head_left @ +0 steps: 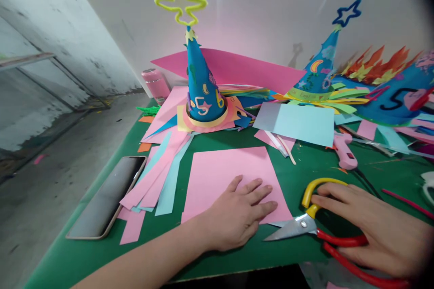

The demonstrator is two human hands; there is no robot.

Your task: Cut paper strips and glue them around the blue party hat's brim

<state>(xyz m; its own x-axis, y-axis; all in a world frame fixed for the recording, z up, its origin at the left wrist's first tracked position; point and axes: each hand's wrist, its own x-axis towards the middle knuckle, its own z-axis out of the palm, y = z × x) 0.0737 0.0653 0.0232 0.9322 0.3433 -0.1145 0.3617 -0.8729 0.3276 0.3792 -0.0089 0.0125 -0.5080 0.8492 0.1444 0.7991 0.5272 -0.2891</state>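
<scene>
My left hand [239,212] lies flat with fingers spread on a sheet of pink paper [217,176] on the green table. At the right, my right hand [366,221] holds a pair of scissors [301,226] with a yellow handle and red handle parts. Its fingers are around the handles. The blades point left, close to the lower right corner of the pink sheet, and part of one blade is hidden at the paper's edge.
A smartphone [108,198] and pink and blue paper strips [152,180] lie left. Behind stand a blue cone hat [200,76] with a yellow star and another blue hat [318,70]. A pale blue sheet [305,122] and a pink glue gun [346,151] are at right.
</scene>
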